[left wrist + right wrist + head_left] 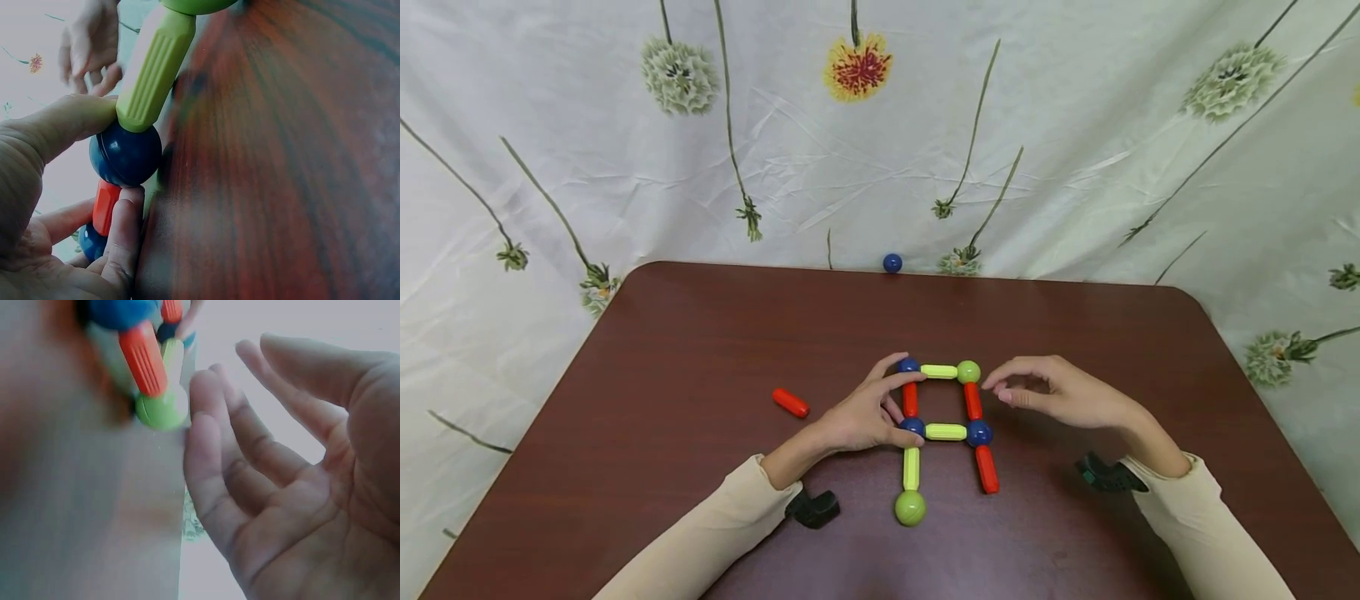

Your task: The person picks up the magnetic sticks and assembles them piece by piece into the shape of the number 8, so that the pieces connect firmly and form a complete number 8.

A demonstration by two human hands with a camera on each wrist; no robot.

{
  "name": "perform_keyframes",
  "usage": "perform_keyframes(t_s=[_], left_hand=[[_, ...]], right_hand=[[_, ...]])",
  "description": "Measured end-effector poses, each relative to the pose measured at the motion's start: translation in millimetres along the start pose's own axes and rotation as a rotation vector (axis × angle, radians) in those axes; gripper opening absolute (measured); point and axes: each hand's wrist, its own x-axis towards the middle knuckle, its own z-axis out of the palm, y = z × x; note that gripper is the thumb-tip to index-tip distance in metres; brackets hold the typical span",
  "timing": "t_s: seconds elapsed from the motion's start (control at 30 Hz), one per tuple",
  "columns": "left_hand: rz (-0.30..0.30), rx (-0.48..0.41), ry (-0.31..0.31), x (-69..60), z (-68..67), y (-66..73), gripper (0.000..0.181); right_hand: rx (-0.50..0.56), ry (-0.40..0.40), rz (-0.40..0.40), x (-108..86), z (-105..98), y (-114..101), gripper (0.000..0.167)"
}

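Note:
A flat figure of toy balls and rods lies on the table: a four-sided frame with two legs towards me. My left hand (861,418) pinches the lower left blue ball (125,153) between thumb and fingers. Its other fingers reach along the red rod (911,400) to the upper left blue ball (908,366). My right hand (1071,393), fingers loosely bent, hovers empty just right of the upper right green ball (968,372). The left leg is a yellow-green rod (912,468) ending in a green ball (910,507); the right leg is a red rod (987,469).
A loose red rod (791,402) lies left of the figure. One blue ball (892,263) sits at the far edge of the brown table (715,333). Behind it hangs a white flowered cloth (805,167).

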Motion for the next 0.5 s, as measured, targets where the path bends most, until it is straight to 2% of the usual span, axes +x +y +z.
perform_keyframes(t_s=[0.17,0.33,0.5], left_hand=[[0.011,-0.002,-0.004,-0.7,0.0,-0.4,0.080],[0.011,0.007,0.002,-0.2,-0.1,-3.4,0.080],[0.004,0.020,-0.002,0.3,-1.0,-3.2,0.080]], right_hand=[[-0.075,0.046,0.033,29.5,-18,2,0.029],[-0.124,0.064,0.017,63.8,-32,3,0.034],[-0.162,0.077,0.065,96.7,-41,-2,0.037]])
